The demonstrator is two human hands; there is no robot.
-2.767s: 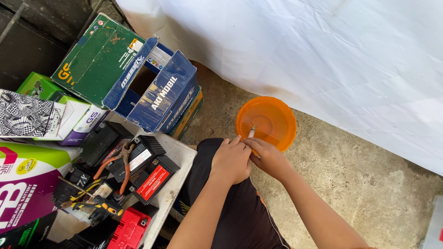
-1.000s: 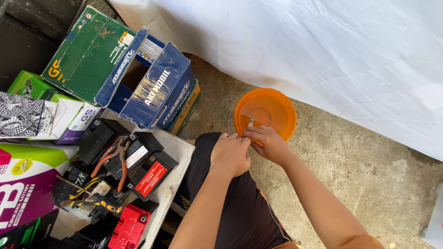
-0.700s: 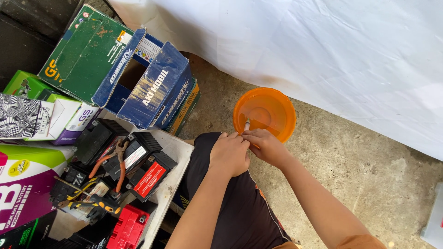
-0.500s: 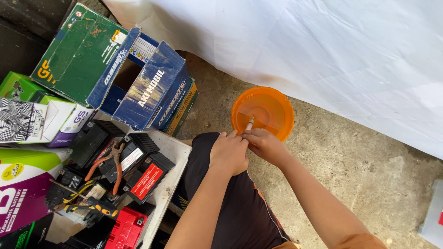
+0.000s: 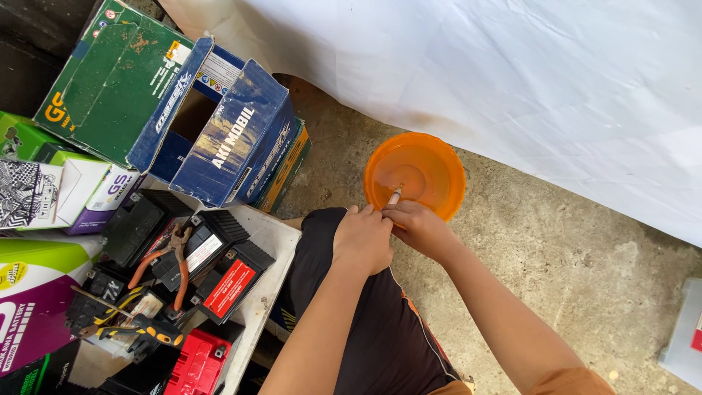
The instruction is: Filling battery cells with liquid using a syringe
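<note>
An orange plastic bowl sits on the concrete floor in front of my knees. My right hand holds a small thin white object whose tip pokes out over the bowl's near rim. My left hand is closed and pressed against the right one, fingers meeting at the same small object. What else the fingers enclose is hidden. Both forearms reach up from the bottom of the view over my dark shorts.
A white sheet hangs behind the bowl. To the left, a low white table carries several black batteries, orange-handled pliers and a red battery. Open blue and green cartons stand behind it. Bare concrete lies to the right.
Both hands stay joined at the bowl's near rim. The white tip has shifted slightly between the fingers. The camera view drifted a little.
</note>
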